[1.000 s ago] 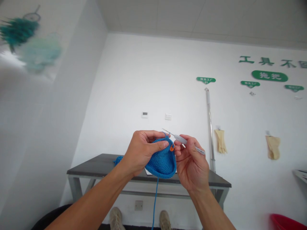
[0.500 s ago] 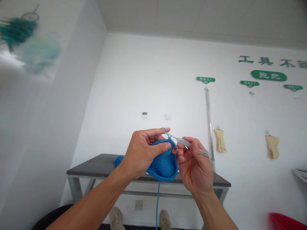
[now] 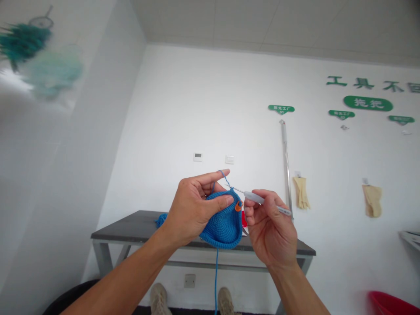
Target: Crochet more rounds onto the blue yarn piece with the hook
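Observation:
My left hand (image 3: 197, 203) pinches a blue crocheted piece (image 3: 226, 227) at its upper edge, thumb in front. The piece is rounded, cupped and has a raised rim. Blue yarn (image 3: 224, 176) runs over my raised left index finger down to the work. In my right hand (image 3: 272, 225) is a crochet hook (image 3: 254, 197) with a grey handle, its metal tip at the top edge of the piece. An orange stitch marker (image 3: 238, 206) hangs on the right edge. From the bottom, a blue strand (image 3: 216, 275) drops straight down.
Behind the hands stands a dark-topped table (image 3: 131, 225) with a blue yarn bundle (image 3: 160, 220) and a red item (image 3: 244, 218) on it. A pole (image 3: 287, 170) and pale gloves (image 3: 301, 192) hang on the wall. A red basin (image 3: 393, 304) sits at lower right.
My right hand and the hook have shifted slightly right and down. My left index finger has lifted, drawing the yarn up. More of the red item shows.

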### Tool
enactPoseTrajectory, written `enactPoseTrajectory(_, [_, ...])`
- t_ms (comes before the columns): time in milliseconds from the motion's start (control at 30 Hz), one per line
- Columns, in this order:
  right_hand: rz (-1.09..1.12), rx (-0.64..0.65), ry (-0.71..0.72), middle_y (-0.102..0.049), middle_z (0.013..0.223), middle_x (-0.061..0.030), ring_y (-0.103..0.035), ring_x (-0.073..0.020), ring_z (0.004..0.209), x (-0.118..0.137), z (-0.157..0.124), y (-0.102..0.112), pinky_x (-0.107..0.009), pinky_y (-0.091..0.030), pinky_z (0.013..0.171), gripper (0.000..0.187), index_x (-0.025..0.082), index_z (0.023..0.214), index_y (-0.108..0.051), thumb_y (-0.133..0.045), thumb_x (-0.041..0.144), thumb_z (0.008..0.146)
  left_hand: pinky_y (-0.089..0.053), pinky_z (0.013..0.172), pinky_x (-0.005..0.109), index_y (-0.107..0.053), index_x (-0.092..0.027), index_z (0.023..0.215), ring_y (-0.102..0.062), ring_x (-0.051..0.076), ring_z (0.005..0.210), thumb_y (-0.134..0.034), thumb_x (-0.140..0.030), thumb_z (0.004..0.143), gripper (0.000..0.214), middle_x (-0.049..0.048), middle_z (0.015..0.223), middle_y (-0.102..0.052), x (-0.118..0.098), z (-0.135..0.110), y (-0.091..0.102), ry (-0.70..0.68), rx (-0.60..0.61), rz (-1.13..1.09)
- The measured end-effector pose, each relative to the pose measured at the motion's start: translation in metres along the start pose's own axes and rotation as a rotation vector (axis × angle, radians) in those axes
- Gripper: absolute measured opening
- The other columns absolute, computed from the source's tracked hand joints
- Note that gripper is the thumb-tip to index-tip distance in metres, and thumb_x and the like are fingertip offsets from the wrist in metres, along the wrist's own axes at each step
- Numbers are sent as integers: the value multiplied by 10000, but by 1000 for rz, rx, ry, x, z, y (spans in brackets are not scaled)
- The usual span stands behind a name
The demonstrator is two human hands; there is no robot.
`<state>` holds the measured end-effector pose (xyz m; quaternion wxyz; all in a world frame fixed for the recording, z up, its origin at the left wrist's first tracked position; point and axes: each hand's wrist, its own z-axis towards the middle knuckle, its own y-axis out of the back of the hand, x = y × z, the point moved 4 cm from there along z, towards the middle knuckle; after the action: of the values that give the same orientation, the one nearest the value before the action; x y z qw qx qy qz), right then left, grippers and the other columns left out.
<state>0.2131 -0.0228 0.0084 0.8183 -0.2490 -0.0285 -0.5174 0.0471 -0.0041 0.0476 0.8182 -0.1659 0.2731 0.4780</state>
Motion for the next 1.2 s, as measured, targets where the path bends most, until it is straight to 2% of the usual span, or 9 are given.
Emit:
enactPoseTrajectory(167, [7,-43,26,-825,729,-51,-720,-111,556,-3,-5,-2,-170,-609,522,247,218,924,-852,-941,399,782,-557,699,295,-759,-97,1344,-719,178,692,-963,-218,674,711,8,722,-783,1,-1,-1,-11,-20,-37])
enactPoseTrajectory(400, [12,-112,82,-841,761,-48,-759,-112,596,-9,-14,-5,-161,-635,566,240,221,955,-861,-930,397,807,-574,753,219,-836,-144,1208,-727,135,768,-946,-13,542,687,-12,819,-799,4,-4,-1,-9,-181,-111])
enactPoseTrajectory(633, [-63,-150,137,-830,731,-61,-729,-132,534,-4,-17,-3,-203,-622,481,259,211,940,-863,-919,430,812,-590,740,272,-836,-161,1216,-727,161,751,-973,-115,561,671,6,855,-782,2,-6,2,-15,-227,-91])
enactPoseTrajectory(900, [-168,-137,203,-788,633,-42,-702,-141,443,9,-17,-8,-200,-570,395,260,204,862,-856,-921,448,799,-592,707,297,-786,-117,1280,-778,202,729,-950,-106,616,684,0,800,-789,3,-4,2,-16,-129,-111])
enactPoseTrajectory(1033, [-197,-111,230,-770,597,-39,-665,-148,369,16,-13,-7,-206,-539,323,251,192,820,-838,-887,438,839,-588,679,276,-799,-109,1229,-787,194,682,-948,-66,600,648,-4,748,-804,0,-3,1,-4,-80,-140])
enactPoseTrajectory(1200, [-263,-91,226,-737,536,-39,-641,-159,325,28,-5,-3,-188,-480,257,323,164,750,-814,-884,468,835,-572,680,261,-826,-120,1147,-775,169,687,-943,-65,612,550,-6,753,-813,-3,-3,3,6,-42,-64])
